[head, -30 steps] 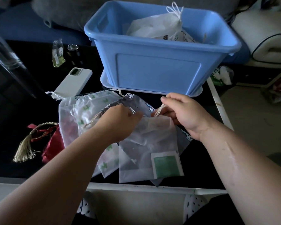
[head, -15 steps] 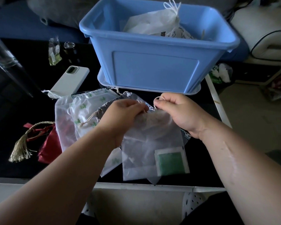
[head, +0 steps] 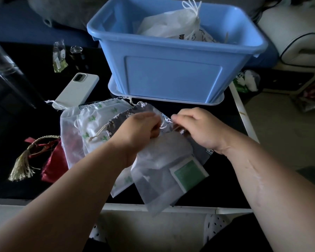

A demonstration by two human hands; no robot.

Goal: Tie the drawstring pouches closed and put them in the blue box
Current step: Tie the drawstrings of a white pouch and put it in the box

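The left hand point(head: 140, 128) is gripping the gathered mouth of a frosted pouch point(head: 160, 173), its fingers curled tight around the fabric, while the right hand point(head: 198, 130) is pinching the drawstring point(head: 175, 128) just to the right of that mouth between thumb and curled fingers; the cord itself is blurred, so how far it is knotted cannot be told. The frosted pouch is hanging tilted from the two hands over the near edge of the black table point(head: 16, 124), and a green square point(head: 186, 174) is showing through its lower right part. Under the hands a grey printed pouch point(head: 129, 115) is lying flat, and to its left a cactus-print pouch point(head: 96, 122) is overlapping a sheer pouch point(head: 69, 139), all three resting on the table between the person and the blue box point(head: 171, 73). The blue box is sitting at the far side of the table on a pale lid point(head: 171, 101), and a white tied pouch point(head: 171, 24) is lying inside it, its cord loops sticking up above the rim. At the near left a red pouch point(head: 53, 166) with a gold tassel point(head: 22, 166) is lying beside the sheer one. A phone point(head: 78, 90) in a pale case is lying face down to the left of the box, with a small clear packet point(head: 59, 57) farther back.
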